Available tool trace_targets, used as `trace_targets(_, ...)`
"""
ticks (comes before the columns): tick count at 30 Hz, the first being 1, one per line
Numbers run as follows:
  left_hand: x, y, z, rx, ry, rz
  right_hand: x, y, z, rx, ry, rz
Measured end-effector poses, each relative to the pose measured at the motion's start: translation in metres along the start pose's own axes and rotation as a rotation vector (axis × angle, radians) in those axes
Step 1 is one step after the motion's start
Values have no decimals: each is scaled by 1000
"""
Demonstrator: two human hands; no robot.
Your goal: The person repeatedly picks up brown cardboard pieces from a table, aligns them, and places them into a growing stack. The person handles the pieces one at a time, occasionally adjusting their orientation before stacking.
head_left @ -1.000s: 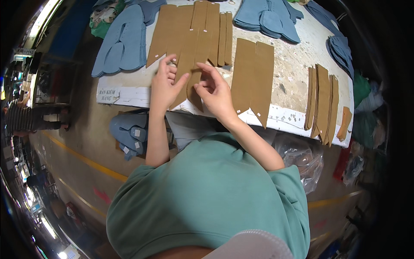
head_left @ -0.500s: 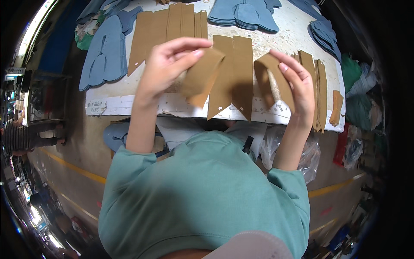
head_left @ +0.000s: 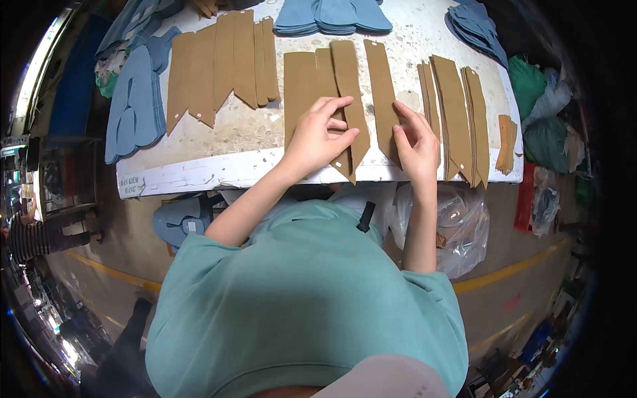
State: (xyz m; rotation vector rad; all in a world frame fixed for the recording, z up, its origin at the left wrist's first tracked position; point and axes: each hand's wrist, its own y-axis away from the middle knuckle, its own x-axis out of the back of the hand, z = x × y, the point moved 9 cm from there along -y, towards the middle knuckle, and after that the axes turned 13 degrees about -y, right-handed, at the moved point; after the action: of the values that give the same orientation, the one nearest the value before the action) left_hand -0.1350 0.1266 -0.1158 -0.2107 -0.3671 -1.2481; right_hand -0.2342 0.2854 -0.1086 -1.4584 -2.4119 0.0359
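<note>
Resting on a white worktable (head_left: 199,176), both bare hands press down on flat tan pieces cut to long pointed shapes. Only the head view shows this, looking straight down over a teal shirt (head_left: 298,298).

The left hand (head_left: 322,136) lies just left of the picture's centre, fingers curled narrow and bent over a small overlapping stack of tan strips (head_left: 312,86); its fingertips pinch the edge of one pointed strip (head_left: 348,86) whose tip reaches the table's near edge at about 6 o'clock from the hand. Whether that strip is lifted or only pinned flat cannot be told.

The right hand (head_left: 415,142) sits at 3 o'clock from the left hand, close beside it but apart. Its fingers are half spread and lie flat on a single narrow tan strip (head_left: 381,93), touching it, not gripping it.

At 3 o'clock from the right hand stands another fanned stack of tan pieces (head_left: 458,113), and beyond it a small tan bundle (head_left: 507,136) near the table's right edge. At 10 o'clock from the left hand lies a wider row of tan panels (head_left: 219,63). Blue cut pieces (head_left: 136,99) are piled at the table's left end, more blue pieces (head_left: 332,14) at 12 o'clock and a further blue heap (head_left: 474,26) at 1 o'clock. A clear plastic bag (head_left: 461,225) hangs below the table at 5 o'clock.
</note>
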Motion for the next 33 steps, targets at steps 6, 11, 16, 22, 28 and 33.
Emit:
trace_targets(6, -16, 9, 2, 16, 79, -27, 9, 10, -16, 15, 74, 31)
trace_targets(11, -21, 17, 8, 33, 96, -28, 12, 21, -16, -58, 45, -6)
trace_targets(16, -8, 22, 19, -48, -76, 130, 7, 22, -19, -14, 90, -27)
trace_targets(22, 55, 29, 19, -99, -220, 290, -1, 21, -23, 12, 203, -85)
trace_targets(28, 157, 43, 0, -5, -388, 599, -28, 8, -37, 274, 435, -97)
trace_targets(33, 193, 47, -3, -2, -517, 653, -65, 6, -30, 322, 532, -225)
